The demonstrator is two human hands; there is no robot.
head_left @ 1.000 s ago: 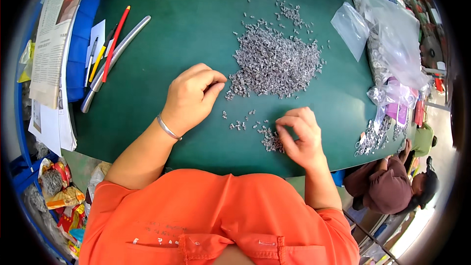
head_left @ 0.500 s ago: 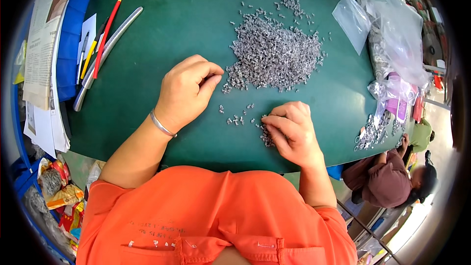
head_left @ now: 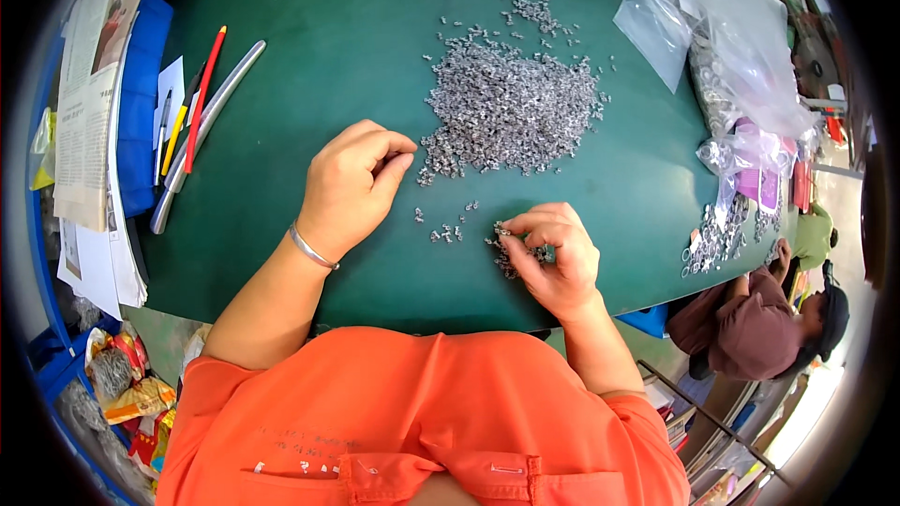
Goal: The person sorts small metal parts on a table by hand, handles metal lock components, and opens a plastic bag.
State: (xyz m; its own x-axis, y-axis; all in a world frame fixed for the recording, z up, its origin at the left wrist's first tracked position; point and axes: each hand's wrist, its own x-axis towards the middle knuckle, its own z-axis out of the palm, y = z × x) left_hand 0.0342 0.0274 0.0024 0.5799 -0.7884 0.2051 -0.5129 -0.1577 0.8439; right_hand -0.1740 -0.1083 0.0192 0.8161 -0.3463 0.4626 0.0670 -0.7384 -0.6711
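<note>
A large heap of small silvery-grey metal parts [head_left: 511, 108] lies on the green table. Beside its lower left edge is my left hand [head_left: 356, 183], thumb and forefinger pinched together; whatever they hold is hidden or too small to see. My right hand [head_left: 561, 258] is lower and further right, its thumb and forefinger closed on a small metal part [head_left: 502, 229]. Directly below those fingertips sits a smaller pile of the same parts [head_left: 506, 262], partly covered by the hand. Several loose parts [head_left: 447, 234] are scattered between the two hands.
Pens [head_left: 204, 98] and a long silvery strip [head_left: 220, 98] lie left, next to a blue bin [head_left: 141, 103] with papers. Clear plastic bags [head_left: 741, 47] and metal rings [head_left: 714, 242] line the right side. A person in a maroon shirt [head_left: 759, 328] is at the right edge.
The whole view has shifted slightly. My right thumb and fingers have spread a little around the small pile, showing more of it. My left hand keeps its pinch by the heap.
</note>
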